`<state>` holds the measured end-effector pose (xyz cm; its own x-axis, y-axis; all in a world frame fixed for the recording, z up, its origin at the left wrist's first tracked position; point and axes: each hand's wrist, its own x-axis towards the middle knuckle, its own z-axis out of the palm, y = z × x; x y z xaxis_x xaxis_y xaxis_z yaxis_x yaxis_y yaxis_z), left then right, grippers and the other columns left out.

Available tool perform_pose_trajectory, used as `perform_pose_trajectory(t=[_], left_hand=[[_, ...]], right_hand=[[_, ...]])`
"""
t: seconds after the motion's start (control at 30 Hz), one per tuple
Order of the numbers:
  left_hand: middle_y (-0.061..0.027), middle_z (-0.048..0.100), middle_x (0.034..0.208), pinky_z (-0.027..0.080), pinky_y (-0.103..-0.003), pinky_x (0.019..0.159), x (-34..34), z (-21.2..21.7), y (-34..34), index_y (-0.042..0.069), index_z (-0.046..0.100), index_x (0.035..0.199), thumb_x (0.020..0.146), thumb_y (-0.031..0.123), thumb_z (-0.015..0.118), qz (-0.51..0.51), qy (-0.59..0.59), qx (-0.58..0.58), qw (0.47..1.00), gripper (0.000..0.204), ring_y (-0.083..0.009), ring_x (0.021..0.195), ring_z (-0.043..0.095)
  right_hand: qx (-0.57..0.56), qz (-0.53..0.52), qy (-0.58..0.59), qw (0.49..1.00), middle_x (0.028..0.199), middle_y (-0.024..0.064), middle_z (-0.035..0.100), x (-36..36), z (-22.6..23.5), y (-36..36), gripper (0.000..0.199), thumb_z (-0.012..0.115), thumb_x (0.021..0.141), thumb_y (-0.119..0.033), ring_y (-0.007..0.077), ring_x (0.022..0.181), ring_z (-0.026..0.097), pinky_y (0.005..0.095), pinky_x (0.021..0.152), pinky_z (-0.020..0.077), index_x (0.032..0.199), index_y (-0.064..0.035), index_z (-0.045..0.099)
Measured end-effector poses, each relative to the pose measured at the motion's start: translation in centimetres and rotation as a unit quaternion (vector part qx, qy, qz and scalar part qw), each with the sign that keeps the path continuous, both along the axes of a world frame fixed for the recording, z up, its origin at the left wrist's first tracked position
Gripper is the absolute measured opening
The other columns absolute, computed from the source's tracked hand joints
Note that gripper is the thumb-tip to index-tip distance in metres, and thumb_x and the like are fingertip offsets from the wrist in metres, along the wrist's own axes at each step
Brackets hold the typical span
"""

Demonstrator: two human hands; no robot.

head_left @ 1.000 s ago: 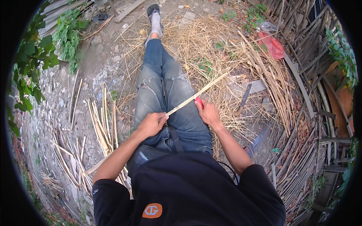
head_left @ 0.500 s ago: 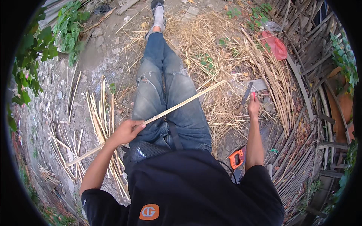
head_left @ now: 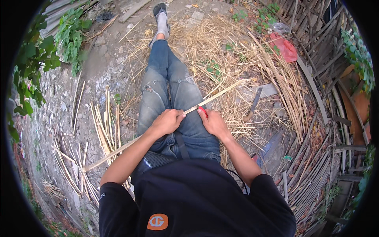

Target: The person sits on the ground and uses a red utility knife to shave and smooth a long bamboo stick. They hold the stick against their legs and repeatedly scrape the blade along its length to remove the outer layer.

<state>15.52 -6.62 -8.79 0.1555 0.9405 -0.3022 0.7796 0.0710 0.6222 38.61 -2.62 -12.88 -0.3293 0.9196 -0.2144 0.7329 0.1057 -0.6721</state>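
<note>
A long, pale bamboo strip point(head_left: 226, 93) slants across my thighs, its lower end reaching past my left forearm to the ground. My left hand point(head_left: 167, 121) is closed around the strip near its middle. Just beyond it, my right hand point(head_left: 214, 122) grips a small red-handled knife point(head_left: 203, 111). The knife meets the strip; most of its blade is hidden or too small to make out. Thin shavings and sticks point(head_left: 217, 43) cover the ground right of my legs. A larger knife with a dark blade and wooden handle point(head_left: 254, 103) lies among them.
Split strips point(head_left: 106, 122) lie in a pile on my left. More long strips point(head_left: 286, 87) are heaped at the right, near a red plastic bag point(head_left: 284, 47). Stacked sticks point(head_left: 312, 173) and a wooden fence point(head_left: 316, 43) border the right side. Leafy plants point(head_left: 29, 75) hang at the left.
My right hand has moved left and inward, bringing the red-handled knife to the strip. My left hand has shifted right and slightly forward. An orange device is now hidden by my right arm.
</note>
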Motion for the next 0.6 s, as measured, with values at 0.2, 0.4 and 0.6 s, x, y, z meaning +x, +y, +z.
perform_pose_trajectory(t=[0.2,0.4,0.6], left_hand=[[-0.0271,0.068,0.085,0.051,-0.055,0.079,-0.1,-1.2,-0.5,0.004,0.07,0.107,0.107,0.028,0.056,0.002,-0.01,0.041,0.999,0.028,-0.0491,0.091,0.066],[-0.0271,0.068,0.084,0.051,-0.054,0.078,-0.3,-1.3,-1.0,0.003,0.07,0.109,0.107,0.027,0.056,-0.013,-0.015,0.066,0.998,0.027,-0.0496,0.089,0.066],[-0.0276,0.068,0.087,0.05,-0.053,0.077,-2.7,-0.2,-2.4,0.003,0.07,0.11,0.107,0.027,0.057,-0.033,-0.024,0.044,0.998,0.027,-0.0494,0.088,0.065]], right_hand=[[-0.001,0.021,-0.027,0.999,0.087,0.0326,0.071,-0.7,0.2,-0.3,0.06,0.048,0.108,-0.049,0.0515,0.088,0.069,0.0569,0.083,0.0531,0.095,0.005,0.07],[0.008,0.018,-0.019,1.0,0.085,0.032,0.071,-0.5,-0.5,-0.6,0.06,0.048,0.108,-0.051,0.0517,0.088,0.069,0.0574,0.082,0.0535,0.098,0.0038,0.071],[0.015,-0.008,-0.029,0.999,0.087,0.0313,0.071,-1.9,-0.9,-1.7,0.061,0.049,0.106,-0.056,0.0514,0.089,0.069,0.0586,0.083,0.0533,0.1,0.0,0.072]])
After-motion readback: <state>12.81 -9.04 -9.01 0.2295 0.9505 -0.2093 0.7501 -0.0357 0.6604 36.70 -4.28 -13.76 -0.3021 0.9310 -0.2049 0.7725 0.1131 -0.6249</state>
